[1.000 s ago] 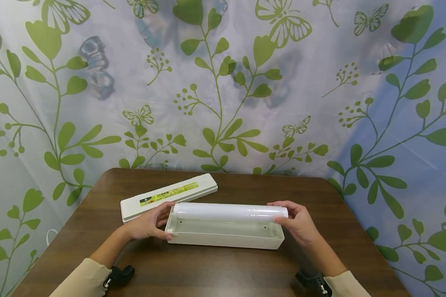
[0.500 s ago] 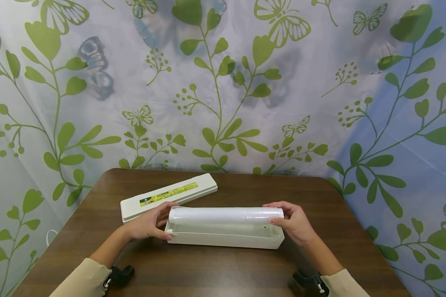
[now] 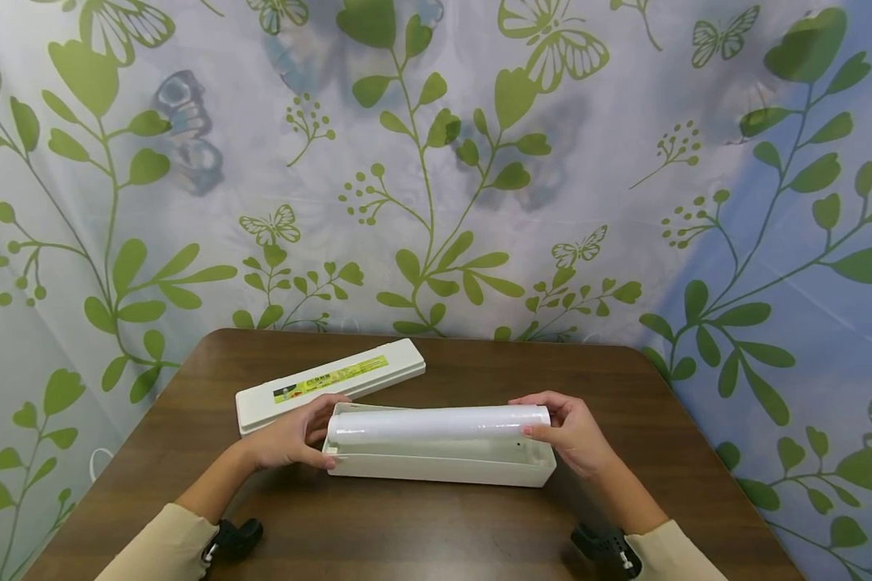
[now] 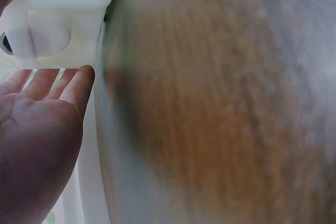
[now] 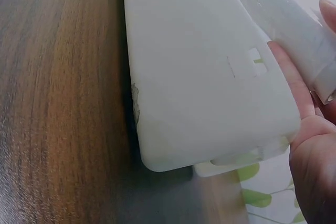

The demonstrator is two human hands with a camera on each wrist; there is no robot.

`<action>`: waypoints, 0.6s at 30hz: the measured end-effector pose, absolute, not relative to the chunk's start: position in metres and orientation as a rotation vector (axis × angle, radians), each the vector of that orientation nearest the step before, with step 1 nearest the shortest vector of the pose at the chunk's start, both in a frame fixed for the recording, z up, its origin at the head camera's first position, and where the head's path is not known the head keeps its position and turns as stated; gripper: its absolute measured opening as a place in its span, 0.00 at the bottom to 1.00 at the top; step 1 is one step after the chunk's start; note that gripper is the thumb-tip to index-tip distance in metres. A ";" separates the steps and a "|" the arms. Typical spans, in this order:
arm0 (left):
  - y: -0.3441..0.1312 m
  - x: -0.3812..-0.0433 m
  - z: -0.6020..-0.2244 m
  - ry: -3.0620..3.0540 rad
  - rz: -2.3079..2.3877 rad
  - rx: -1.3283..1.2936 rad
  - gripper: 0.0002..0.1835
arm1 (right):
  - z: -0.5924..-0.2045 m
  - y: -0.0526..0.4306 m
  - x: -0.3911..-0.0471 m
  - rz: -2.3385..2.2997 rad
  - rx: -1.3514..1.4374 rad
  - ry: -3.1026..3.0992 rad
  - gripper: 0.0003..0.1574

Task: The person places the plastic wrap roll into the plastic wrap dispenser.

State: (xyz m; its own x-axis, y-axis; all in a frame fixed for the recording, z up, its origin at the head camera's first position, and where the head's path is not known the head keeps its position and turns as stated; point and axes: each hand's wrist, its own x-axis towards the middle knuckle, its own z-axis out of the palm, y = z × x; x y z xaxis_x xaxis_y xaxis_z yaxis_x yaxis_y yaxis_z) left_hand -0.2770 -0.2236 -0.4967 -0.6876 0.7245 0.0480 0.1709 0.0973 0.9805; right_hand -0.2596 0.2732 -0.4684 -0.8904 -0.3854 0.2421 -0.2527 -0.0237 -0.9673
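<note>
A roll of clear plastic film (image 3: 436,424), likely cling wrap, lies lengthwise over the open white dispenser box (image 3: 436,470). Its left end sits within the box, while the right end is slightly higher. My right hand (image 3: 580,436) holds that right end between thumb and fingers; the right wrist view shows the roll (image 5: 286,19) above the box wall (image 5: 205,77). At the box's left end my left hand (image 3: 289,437) grips it, thumb on the near side and fingers at the far side. In the left wrist view the hand (image 4: 42,140) is against the box's end (image 4: 58,40).
Behind and left of the box lies a long white lid (image 3: 334,381) with a yellow-green label, close to my left hand. All of this is on a brown wooden table (image 3: 407,532). A leaf-patterned curtain (image 3: 436,161) hangs behind the table's far edge.
My right hand has moved the roll leftward and down toward the box, and the roll's left end now sits lower than its right. The left hand, box and lid stayed in place.
</note>
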 end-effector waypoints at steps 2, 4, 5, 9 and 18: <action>-0.223 -0.277 -0.496 1.928 1.623 0.875 0.50 | -0.469 0.274 -0.260 -2.066 -0.702 2.118 0.20; -0.223 -0.277 -0.496 1.924 1.625 0.875 0.50 | -0.468 0.274 -0.260 -2.065 -0.711 2.107 0.20; -0.222 -0.277 -0.496 1.922 1.626 0.874 0.51 | -0.468 0.274 -0.260 -2.063 -0.712 2.102 0.20; -0.222 -0.278 -0.496 1.921 1.629 0.877 0.51 | -0.468 0.275 -0.261 -2.045 -0.737 2.078 0.19; -0.222 -0.278 -0.496 1.934 1.624 0.871 0.49 | -0.468 0.278 -0.261 -1.976 -0.795 2.078 0.21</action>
State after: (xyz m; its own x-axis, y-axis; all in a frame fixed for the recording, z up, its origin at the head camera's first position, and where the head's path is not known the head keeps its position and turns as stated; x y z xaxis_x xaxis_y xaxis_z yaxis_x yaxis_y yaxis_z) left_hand -0.2778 -0.2218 -0.4956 -0.6904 0.7219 0.0472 0.1714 0.0998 0.9801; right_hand -0.2610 0.2779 -0.4682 -0.8446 -0.4802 0.2368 -0.2606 -0.0175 -0.9653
